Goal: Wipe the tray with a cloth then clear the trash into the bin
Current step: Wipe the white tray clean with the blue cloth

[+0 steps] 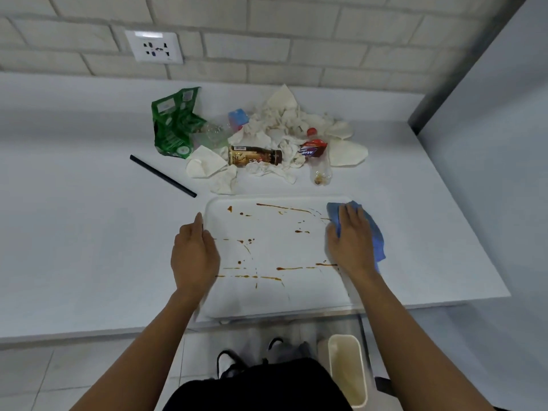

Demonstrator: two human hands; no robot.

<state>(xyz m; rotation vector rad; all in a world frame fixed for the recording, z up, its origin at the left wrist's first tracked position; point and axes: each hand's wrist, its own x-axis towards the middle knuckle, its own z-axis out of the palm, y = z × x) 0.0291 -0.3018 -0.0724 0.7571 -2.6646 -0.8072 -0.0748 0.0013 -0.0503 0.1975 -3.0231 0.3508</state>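
So the white tray [267,292] sat at the table's [74,232] front edge, streaked with brown sauce [284,207]. Right hand [351,240] lay flat, fingers straight, pressing a blue cloth [375,232] onto the tray's right side. Left hand [194,255] rested flat against the left rim, holding nothing. Trash [267,137] was heaped just behind the tray, a black straw [163,175] to its left. Bin [348,370] stood on the floor below.

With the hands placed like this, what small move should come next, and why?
Probably sweep the blue cloth leftward under the right hand: brown streaks cover the tray, and the left hand steadies its left edge.
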